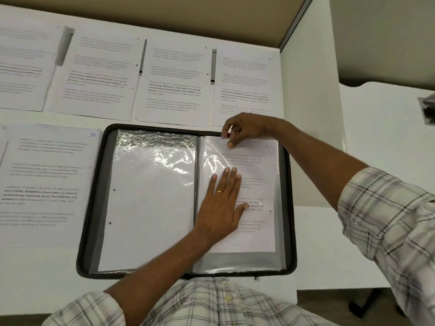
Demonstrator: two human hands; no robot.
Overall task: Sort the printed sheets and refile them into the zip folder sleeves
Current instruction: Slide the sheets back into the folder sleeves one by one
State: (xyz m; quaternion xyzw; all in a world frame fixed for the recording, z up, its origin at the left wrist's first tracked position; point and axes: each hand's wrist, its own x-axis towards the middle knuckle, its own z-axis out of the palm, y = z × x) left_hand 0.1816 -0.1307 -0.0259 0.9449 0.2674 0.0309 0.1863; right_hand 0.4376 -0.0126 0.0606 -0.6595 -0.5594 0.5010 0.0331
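Note:
A black zip folder (91,231) lies open on the white table in front of me. Its left clear sleeve (153,203) holds a sheet showing its blank back. In the right sleeve (280,257) sits a printed sheet (259,236), its lower edge well above the sleeve's bottom. My left hand (223,203) lies flat on that sleeve, fingers straight, pressing the sheet. My right hand (237,130) pinches the sleeve's top edge near the spine, one finger pointing down onto the sheet.
Several printed sheets lie in a row behind the folder, such as one (174,90) in the middle and one (244,85) at the right. Another sheet (47,175), marked 30, lies left of the folder. A dark object (427,109) sits at the far right edge.

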